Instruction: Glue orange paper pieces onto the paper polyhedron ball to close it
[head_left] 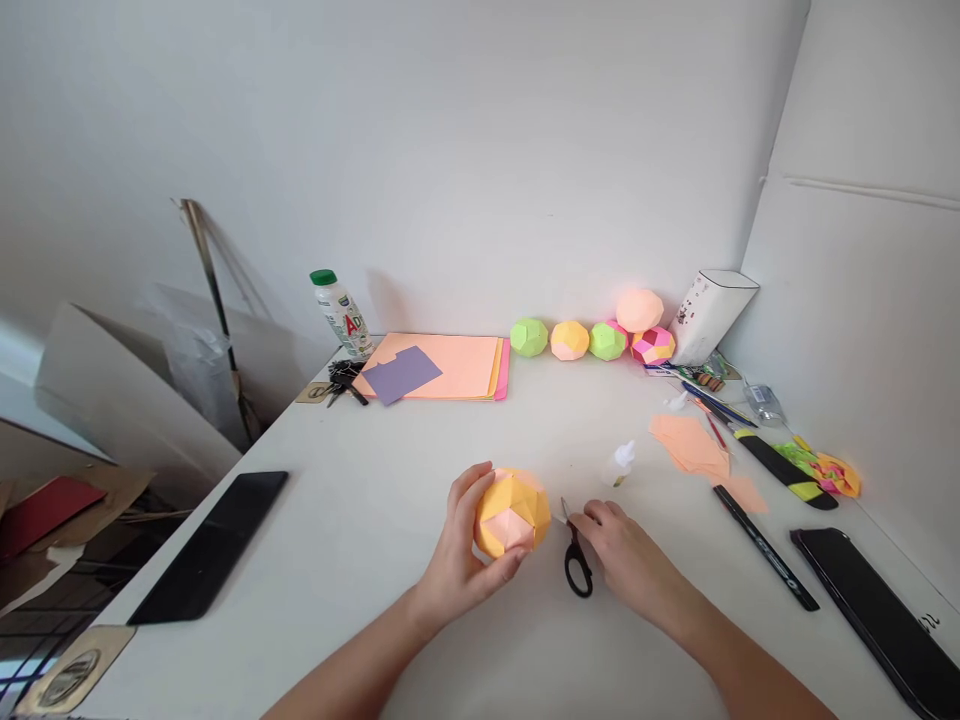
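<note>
My left hand (pixel 463 550) is wrapped round a yellow and peach folded-paper ball (pixel 511 515), thumb at its lower front and fingers over its left side. Just right of the ball, my right hand (pixel 626 555) is low over the white table with its fingers curled together at a pair of black-handled scissors (pixel 576 565). The blade tips point away from me, and one finger loop shows; the other is hidden by the hand. A small white glue bottle (pixel 621 462) stands beyond my right hand.
Finished paper balls (pixel 570 340) line the wall beside a white box (pixel 709 315). Coloured paper sheets (pixel 450 365) and a bottle (pixel 343 315) are at back left. Peach paper pieces (pixel 690 443), a cutter knife (pixel 784 468), a marker (pixel 765 547) and a black phone (pixel 210 545) lie around.
</note>
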